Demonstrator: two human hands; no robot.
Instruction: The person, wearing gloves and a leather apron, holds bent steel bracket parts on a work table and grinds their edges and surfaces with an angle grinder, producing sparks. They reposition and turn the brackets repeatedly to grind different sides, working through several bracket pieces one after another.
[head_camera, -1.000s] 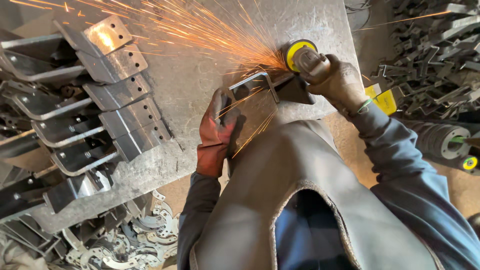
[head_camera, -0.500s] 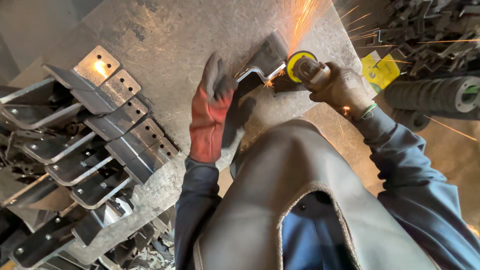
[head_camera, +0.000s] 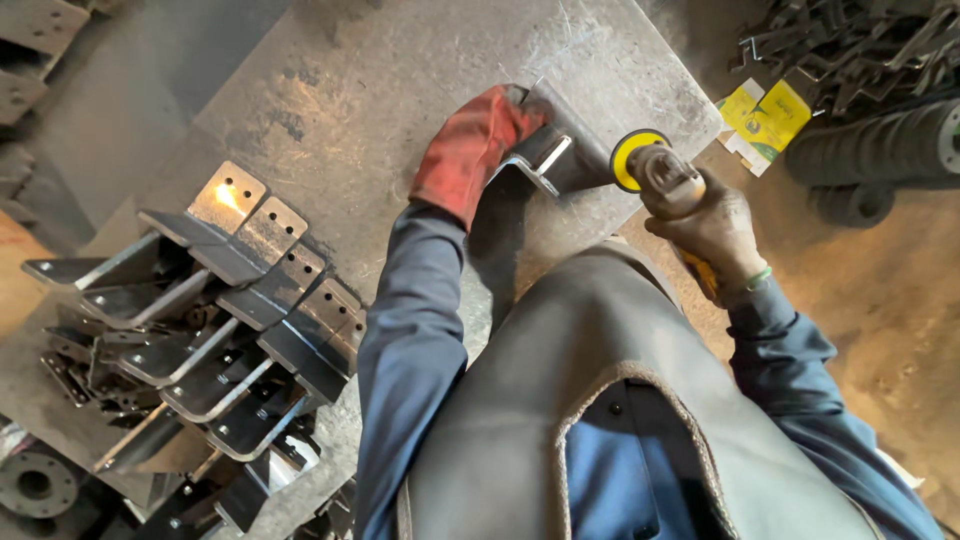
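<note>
One left hand (head_camera: 468, 150) in a red glove is clamped on one bent steel bracket (head_camera: 556, 152) lying near the far edge of the metal desk (head_camera: 330, 90). One right hand (head_camera: 712, 225), bare, is closed around one angle grinder (head_camera: 655, 172), its yellow-rimmed disc just beside the bracket. At the desk's left lie about eight similar drilled brackets (head_camera: 215, 320) in overlapping rows.

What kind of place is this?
Probably a metal workshop. A gloved left hand holds a steel bracket on a scuffed steel table, the right hand grips an angle grinder, and more brackets lie stacked.
</note>
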